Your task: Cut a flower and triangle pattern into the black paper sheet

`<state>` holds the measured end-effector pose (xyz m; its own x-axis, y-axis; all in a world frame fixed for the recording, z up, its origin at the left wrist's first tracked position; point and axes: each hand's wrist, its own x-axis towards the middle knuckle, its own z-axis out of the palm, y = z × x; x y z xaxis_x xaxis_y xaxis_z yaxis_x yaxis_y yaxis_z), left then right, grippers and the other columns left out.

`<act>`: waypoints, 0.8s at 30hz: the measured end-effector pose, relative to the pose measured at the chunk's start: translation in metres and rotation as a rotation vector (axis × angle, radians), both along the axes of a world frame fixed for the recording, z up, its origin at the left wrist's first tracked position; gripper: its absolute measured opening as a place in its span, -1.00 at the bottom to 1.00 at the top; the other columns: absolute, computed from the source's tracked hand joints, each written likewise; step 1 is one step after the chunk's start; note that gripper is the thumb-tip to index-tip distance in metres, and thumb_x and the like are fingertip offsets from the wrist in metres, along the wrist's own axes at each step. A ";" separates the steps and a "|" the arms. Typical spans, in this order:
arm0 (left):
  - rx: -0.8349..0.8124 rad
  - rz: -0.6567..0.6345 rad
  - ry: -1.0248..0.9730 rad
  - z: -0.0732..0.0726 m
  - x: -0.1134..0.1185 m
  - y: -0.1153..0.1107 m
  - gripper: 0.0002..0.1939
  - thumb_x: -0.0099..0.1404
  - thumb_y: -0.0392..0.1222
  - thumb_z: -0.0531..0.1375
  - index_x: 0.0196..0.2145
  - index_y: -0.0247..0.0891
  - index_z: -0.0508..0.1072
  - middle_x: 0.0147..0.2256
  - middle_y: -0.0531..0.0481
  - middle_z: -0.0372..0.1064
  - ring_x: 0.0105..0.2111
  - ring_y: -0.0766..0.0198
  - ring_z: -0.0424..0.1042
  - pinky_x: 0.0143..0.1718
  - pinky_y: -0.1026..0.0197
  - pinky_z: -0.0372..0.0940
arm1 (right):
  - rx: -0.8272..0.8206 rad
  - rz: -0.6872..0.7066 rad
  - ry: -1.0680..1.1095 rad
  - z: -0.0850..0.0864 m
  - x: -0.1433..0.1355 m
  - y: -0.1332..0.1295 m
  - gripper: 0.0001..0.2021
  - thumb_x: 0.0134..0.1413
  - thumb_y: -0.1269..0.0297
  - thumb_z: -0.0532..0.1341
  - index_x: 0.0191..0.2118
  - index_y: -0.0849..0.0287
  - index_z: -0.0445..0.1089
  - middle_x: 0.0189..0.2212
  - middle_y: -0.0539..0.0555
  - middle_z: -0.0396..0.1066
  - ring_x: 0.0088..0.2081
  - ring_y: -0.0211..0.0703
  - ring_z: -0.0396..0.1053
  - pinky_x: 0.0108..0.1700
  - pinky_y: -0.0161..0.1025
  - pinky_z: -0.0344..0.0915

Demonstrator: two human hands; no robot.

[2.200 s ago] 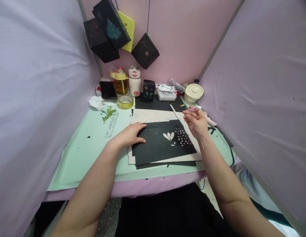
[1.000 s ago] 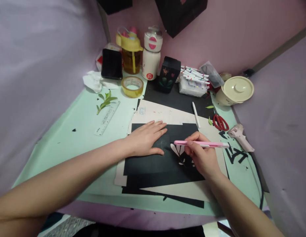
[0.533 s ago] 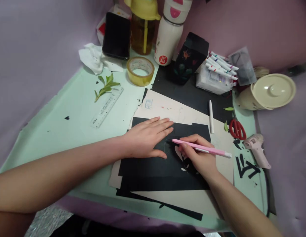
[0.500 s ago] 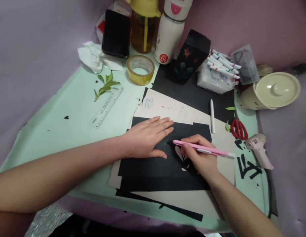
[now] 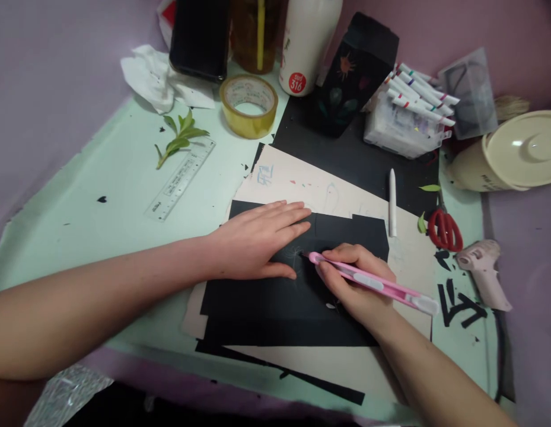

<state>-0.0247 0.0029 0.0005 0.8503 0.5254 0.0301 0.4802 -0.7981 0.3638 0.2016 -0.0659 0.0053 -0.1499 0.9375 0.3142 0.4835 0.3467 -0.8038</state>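
Note:
A black sheet of paper (image 5: 266, 314) lies over pale paper on the table. My left hand (image 5: 261, 240) rests flat on its upper left part, fingers spread and holding nothing. In my right hand (image 5: 359, 284) is a pink craft knife (image 5: 377, 281), gripped like a pen, its tip pointing left near faint lines drawn on the black paper. Just below the right hand's fingers a small pale cut-out shows in the sheet; the hand covers the area around it.
Behind are a tape roll (image 5: 249, 107), a white bottle (image 5: 308, 44), a black decorated box (image 5: 357, 71) and markers (image 5: 421, 98). Red scissors (image 5: 444, 230), a glue gun (image 5: 482, 270) and black scraps lie right. A ruler (image 5: 181, 181) and leafy sprig (image 5: 180, 139) lie left.
The camera view has moved closer and shifted a little. My right hand and the knife have turned and moved slightly left over the paper, covering more of the cut-out. My left hand stays flat.

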 end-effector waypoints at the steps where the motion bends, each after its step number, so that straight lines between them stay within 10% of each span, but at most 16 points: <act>1: 0.002 -0.003 0.002 0.000 0.000 0.000 -0.16 0.31 0.25 0.20 0.29 -0.44 0.18 0.37 -0.28 -0.04 0.39 -0.01 -0.09 0.40 -0.03 -0.13 | 0.013 0.002 -0.022 0.000 -0.001 0.000 -0.88 0.07 0.47 0.33 -0.31 0.10 0.44 -0.45 -0.04 0.51 -0.46 -0.26 0.46 -0.43 -0.34 0.36; 24: -0.060 -0.004 0.017 0.002 0.001 0.001 -0.17 0.29 0.23 0.23 0.31 -0.35 0.18 0.40 -0.24 -0.11 0.41 -0.02 -0.13 0.41 0.02 -0.21 | 0.067 0.062 -0.034 0.000 -0.003 -0.007 -0.82 0.10 0.52 0.26 -0.23 0.09 0.42 -0.40 0.02 0.51 -0.42 -0.20 0.47 -0.40 -0.27 0.39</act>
